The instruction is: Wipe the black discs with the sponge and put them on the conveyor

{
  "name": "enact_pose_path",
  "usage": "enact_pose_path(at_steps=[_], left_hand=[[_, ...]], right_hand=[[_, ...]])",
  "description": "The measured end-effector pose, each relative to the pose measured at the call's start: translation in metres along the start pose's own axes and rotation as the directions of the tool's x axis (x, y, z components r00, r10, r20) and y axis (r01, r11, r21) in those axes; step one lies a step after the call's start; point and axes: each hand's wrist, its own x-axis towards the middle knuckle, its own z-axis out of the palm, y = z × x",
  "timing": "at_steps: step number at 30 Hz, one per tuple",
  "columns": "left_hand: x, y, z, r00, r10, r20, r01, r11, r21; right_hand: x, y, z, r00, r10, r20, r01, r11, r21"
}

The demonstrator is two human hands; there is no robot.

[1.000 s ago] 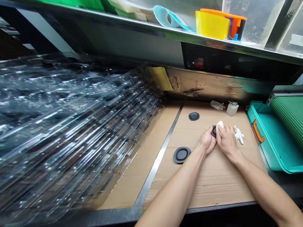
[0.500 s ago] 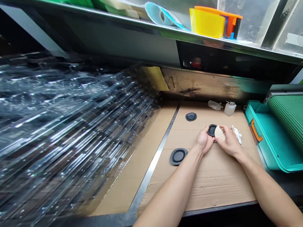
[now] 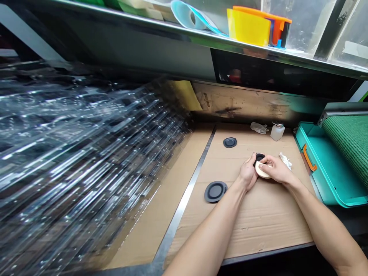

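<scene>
My left hand (image 3: 248,171) is closed on the edge of a round black plastic part (image 3: 259,157), held just above the cardboard. In my right hand (image 3: 276,169) is a cream-coloured round pad (image 3: 261,171), pinched between thumb and fingers. The pad lies against the lower side of the black part and covers some of it. Two similar dark parts rest on the cardboard: a smaller oval one (image 3: 230,142) farther back, and a larger one (image 3: 215,191) left of my left forearm.
Stacked clear plastic trays (image 3: 115,153) fill the left side. A small white bottle (image 3: 277,131), a crumpled plastic bag (image 3: 259,127) and a white cloth (image 3: 285,160) are near my hands. At right stand a teal bin (image 3: 330,191) and a green conveyor belt (image 3: 349,143). A shelf (image 3: 201,36) hangs overhead.
My right hand has turned and brought the pad lower and to the left across the black part. My left hand keeps its hold, and the view has shifted slightly.
</scene>
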Motion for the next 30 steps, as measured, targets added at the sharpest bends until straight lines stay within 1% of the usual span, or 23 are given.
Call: enact_pose_path(at_steps=[1, 2, 4, 5, 6, 8, 9, 10, 12, 13, 14, 17, 18, 20, 22, 25, 28, 29, 30], left_hand=[[0.0, 0.0, 0.001, 1.0, -0.004, -0.003, 0.004, 1.0, 0.005], [0.0, 0.001, 0.002, 1.0, -0.007, -0.006, 0.007, 1.0, 0.012], [0.001, 0.001, 0.003, 1.0, -0.011, -0.021, 0.012, 1.0, 0.019], [0.001, 0.001, 0.003, 0.999, -0.015, -0.033, 0.015, 1.0, 0.014], [0.001, 0.001, 0.003, 0.999, -0.021, -0.043, 0.021, 1.0, 0.001], [0.002, 0.001, 0.002, 0.997, -0.044, -0.056, 0.042, 0.998, -0.037], [0.001, 0.002, 0.002, 0.997, -0.055, -0.062, 0.052, 0.997, -0.052], [0.001, 0.003, 0.002, 0.996, -0.062, -0.068, 0.058, 0.997, -0.059], [0.001, 0.004, 0.003, 0.995, -0.064, -0.077, 0.061, 0.997, -0.05], [0.001, 0.004, 0.003, 0.995, -0.063, -0.079, 0.06, 0.997, -0.04], [0.001, 0.004, 0.004, 0.995, -0.061, -0.076, 0.058, 0.998, -0.035], [0.001, 0.003, 0.003, 0.997, -0.055, -0.054, 0.052, 0.998, -0.04], [0.001, 0.003, 0.003, 0.997, -0.056, -0.048, 0.054, 0.998, -0.036], [0.001, 0.002, 0.002, 0.997, -0.064, -0.048, 0.063, 0.998, -0.019], [0.001, 0.001, 0.001, 0.995, -0.081, -0.051, 0.081, 0.997, -0.018], [0.0, 0.0, 0.0, 0.995, -0.091, -0.044, 0.09, 0.995, -0.033], [0.001, -0.001, 0.0, 0.996, -0.071, -0.044, 0.071, 0.997, -0.019], [0.001, -0.001, 0.0, 0.996, -0.077, -0.045, 0.076, 0.997, -0.025], [0.002, -0.001, 0.0, 0.995, -0.088, -0.043, 0.087, 0.995, -0.038]], right_hand=[[-0.002, -0.001, -0.003, 1.0, 0.002, -0.031, -0.005, 0.996, -0.084], [-0.003, -0.002, -0.004, 0.995, 0.006, -0.102, -0.025, 0.984, -0.177], [-0.006, -0.007, -0.001, 0.964, -0.009, -0.267, -0.087, 0.935, -0.344], [-0.006, -0.009, 0.002, 0.952, -0.028, -0.306, -0.103, 0.909, -0.404], [-0.006, -0.012, 0.006, 0.952, -0.05, -0.303, -0.096, 0.888, -0.45], [-0.004, -0.018, 0.014, 0.971, -0.077, -0.228, -0.055, 0.85, -0.524], [-0.002, -0.019, 0.015, 0.976, -0.071, -0.207, -0.059, 0.826, -0.56], [-0.001, -0.021, 0.016, 0.974, -0.051, -0.221, -0.093, 0.798, -0.596], [0.0, -0.022, 0.015, 0.953, -0.003, -0.302, -0.201, 0.739, -0.643], [0.0, -0.022, 0.015, 0.946, 0.011, -0.323, -0.232, 0.719, -0.655], [0.0, -0.022, 0.015, 0.948, 0.016, -0.318, -0.234, 0.71, -0.664], [-0.003, -0.023, 0.018, 0.969, 0.007, -0.245, -0.182, 0.688, -0.702], [-0.003, -0.023, 0.02, 0.966, 0.012, -0.259, -0.199, 0.673, -0.712], [-0.002, -0.022, 0.023, 0.945, 0.019, -0.326, -0.263, 0.637, -0.724], [0.001, -0.019, 0.026, 0.938, -0.007, -0.346, -0.27, 0.612, -0.743], [0.003, -0.013, 0.028, 0.943, -0.05, -0.33, -0.232, 0.613, -0.755], [0.003, -0.008, 0.028, 0.941, -0.109, -0.321, -0.162, 0.686, -0.709], [0.002, -0.007, 0.029, 0.943, -0.125, -0.31, -0.142, 0.692, -0.708], [0.002, -0.008, 0.03, 0.945, -0.121, -0.304, -0.146, 0.674, -0.724]])
